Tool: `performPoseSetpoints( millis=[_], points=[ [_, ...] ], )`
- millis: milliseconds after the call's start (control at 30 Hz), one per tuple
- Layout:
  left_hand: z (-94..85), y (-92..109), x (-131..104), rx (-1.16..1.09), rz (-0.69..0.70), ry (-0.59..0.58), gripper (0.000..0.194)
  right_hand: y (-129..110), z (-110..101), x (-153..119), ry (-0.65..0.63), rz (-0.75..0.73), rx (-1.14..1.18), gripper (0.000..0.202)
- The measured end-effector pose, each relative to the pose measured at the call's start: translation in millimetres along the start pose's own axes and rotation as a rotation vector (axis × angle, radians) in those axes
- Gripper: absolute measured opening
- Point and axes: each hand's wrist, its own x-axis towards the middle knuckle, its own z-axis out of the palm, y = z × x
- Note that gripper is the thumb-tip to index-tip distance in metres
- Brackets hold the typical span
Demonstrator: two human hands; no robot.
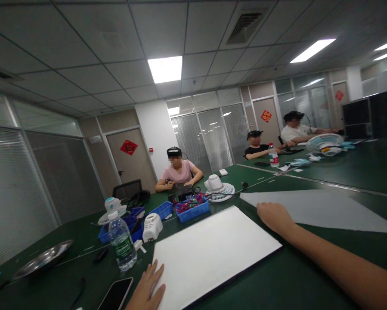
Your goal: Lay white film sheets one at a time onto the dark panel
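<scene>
Now, left hand point(147, 287) flat, open at white board point(212, 252) near edge, right hand point(273, 216) curled empty by far corner.

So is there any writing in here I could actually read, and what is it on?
"福", or so it seems: red diamond sign on the door.
Two other red signs: too blurred.
Water bottle, green label: print too small.
Far bottle, red label: unreadable.

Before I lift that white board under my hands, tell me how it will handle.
The white board looks flat and straight-edged, so probably stiff rather than floppy. It is thin and wide, so likely light but awkward one-handed. Its smooth face may slip; the left hand and right hand sit at opposite edges.
</scene>
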Motion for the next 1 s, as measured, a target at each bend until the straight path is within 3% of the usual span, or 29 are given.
performPoseSetpoints(
  millis=[133,267,333,433,500,633,700,867,1000],
  points=[
    [-1.1,-4,0,-0.008,0.008,0.016,0.061,-59,-24,-23,0.076,-0.299,0.065,0.027],
    [-3.3,-4,-1,0.001,0.014,0.002,0.061,-122,-37,-58,0.062,-0.574,0.142,0.031],
    [-4.1,-2,-2,0.013,0.013,-0.011,0.061,-140,-39,-72,0.035,-0.744,0.241,0.028],
    [-3.9,-2,-1,0.022,0.016,-0.022,0.061,-146,-43,-80,0.031,-0.922,0.432,0.028],
    [-2.9,-4,1,0.018,0.016,-0.018,0.061,-141,-46,-77,0.043,-0.844,0.438,0.032],
    [0.2,-9,3,0.017,0.026,-0.006,0.061,-129,-48,-66,-0.03,-0.483,0.212,0.04],
    [1.2,-10,3,0.016,0.03,-0.01,0.061,-128,-46,-63,-0.067,-0.396,0.16,0.047],
    [-0.9,-3,2,0.012,-0.005,-0.033,0.063,-136,-49,-71,-0.126,-0.494,0.183,0.047],
    [-3.1,5,1,0.011,-0.036,-0.061,0.066,-135,-49,-79,-0.174,-0.664,0.417,0.049]
  ],
)
